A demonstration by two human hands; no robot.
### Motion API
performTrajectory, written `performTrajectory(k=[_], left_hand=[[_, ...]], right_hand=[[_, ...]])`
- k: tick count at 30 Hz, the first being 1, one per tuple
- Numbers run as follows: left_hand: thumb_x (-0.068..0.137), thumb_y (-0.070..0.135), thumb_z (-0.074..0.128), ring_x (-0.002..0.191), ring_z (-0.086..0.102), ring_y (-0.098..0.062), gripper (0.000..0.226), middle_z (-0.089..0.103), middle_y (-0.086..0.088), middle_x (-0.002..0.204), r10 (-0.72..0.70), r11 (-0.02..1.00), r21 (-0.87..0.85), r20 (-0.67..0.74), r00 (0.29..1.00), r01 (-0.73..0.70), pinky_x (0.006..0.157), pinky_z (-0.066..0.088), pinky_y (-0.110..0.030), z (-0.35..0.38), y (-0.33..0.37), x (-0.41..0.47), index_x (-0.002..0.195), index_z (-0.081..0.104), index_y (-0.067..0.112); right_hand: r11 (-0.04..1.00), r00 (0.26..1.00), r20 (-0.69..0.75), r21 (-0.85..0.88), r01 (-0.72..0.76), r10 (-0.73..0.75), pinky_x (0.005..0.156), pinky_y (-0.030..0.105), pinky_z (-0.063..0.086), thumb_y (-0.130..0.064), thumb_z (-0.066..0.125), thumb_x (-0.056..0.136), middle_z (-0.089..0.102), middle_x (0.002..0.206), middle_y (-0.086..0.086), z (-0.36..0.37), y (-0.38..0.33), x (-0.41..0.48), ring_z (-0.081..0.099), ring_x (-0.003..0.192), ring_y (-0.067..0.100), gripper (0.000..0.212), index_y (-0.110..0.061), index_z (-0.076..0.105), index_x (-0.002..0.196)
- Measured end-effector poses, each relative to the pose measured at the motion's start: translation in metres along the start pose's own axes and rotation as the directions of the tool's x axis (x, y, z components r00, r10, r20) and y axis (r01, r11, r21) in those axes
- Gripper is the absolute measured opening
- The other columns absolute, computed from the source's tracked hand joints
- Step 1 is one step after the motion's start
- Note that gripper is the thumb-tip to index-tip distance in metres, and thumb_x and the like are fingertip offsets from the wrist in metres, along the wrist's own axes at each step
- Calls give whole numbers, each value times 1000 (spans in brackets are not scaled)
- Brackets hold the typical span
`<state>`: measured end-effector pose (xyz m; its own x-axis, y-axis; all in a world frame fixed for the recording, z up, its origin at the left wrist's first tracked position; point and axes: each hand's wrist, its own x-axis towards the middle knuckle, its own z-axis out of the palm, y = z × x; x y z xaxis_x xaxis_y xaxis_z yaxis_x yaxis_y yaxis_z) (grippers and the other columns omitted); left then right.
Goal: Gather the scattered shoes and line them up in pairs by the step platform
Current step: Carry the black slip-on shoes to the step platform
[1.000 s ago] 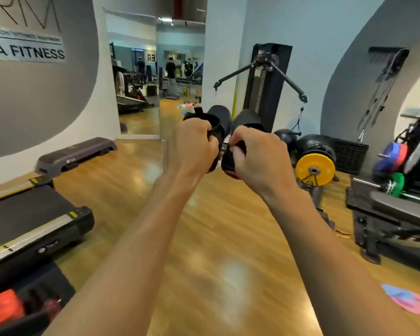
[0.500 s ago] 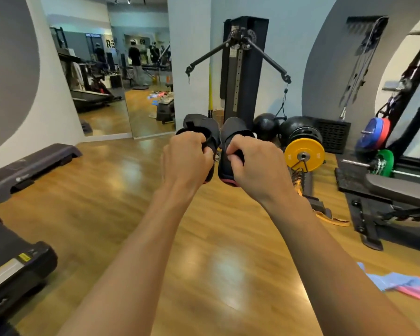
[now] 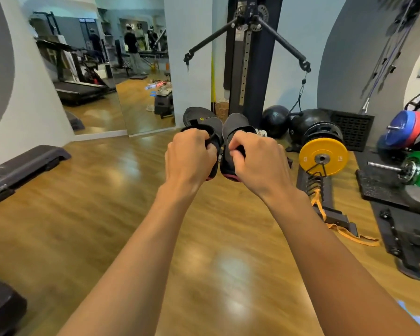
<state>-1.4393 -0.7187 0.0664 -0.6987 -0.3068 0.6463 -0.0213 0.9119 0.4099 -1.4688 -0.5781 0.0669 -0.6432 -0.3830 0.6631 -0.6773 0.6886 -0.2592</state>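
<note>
Step platform [image 3: 27, 163] has slid left in view | left hand [image 3: 192, 157] grips left shoe [image 3: 214, 128], right hand [image 3: 257, 158] right shoe [image 3: 235, 123], fingers curled, toes forward | platform well left, left hand nearer

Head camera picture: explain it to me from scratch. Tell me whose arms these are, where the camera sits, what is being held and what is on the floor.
There is no machine here. A person wears a camera on the head that looks forward and down, so the two bare arms reaching in from the bottom are their own. The left hand grips one dark shoe and the right hand grips a second dark shoe, side by side above the wooden floor. The step platform, where the shoes are to be lined up, lies at the left by the wall. Ahead stand a cable machine and a mirror. To the right are a yellow weight plate and an orange strap.
</note>
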Motion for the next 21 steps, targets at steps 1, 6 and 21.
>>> performTrajectory(k=[1, 6, 21], left_hand=[[79, 20, 55, 60, 46, -33, 18, 42, 0, 53, 2, 1000, -2, -5, 1000, -2, 55, 40, -34, 16, -9, 17, 64, 54, 10], [80, 20, 55, 59, 44, -33, 20, 39, 3, 52, 44, 997, -61, 11, 999, -43, 55, 37, -32, 94, -53, 111, 63, 53, 10], [84, 21, 57, 64, 51, -30, 15, 57, -4, 67, 114, 988, -115, 63, 991, -107, 58, 42, -36, 315, -143, 377, 79, 66, 10]], right_hand=[[1000, 1000, 3, -9, -5, 5, 63, 39, 51, -17, 57, 87, 68, 86, -3, 15, 10, 15, 61, 79, 22, 9, -20, 64, 92], [997, 999, -4, -61, -46, 46, 64, 35, 49, -17, 57, 88, 68, 88, -3, 84, 57, 95, 62, 80, 22, 8, -21, 64, 92], [992, 992, -32, -41, -120, 119, 69, 36, 53, -17, 58, 91, 68, 89, -4, 271, 218, 342, 61, 80, 15, 9, -20, 65, 95]])
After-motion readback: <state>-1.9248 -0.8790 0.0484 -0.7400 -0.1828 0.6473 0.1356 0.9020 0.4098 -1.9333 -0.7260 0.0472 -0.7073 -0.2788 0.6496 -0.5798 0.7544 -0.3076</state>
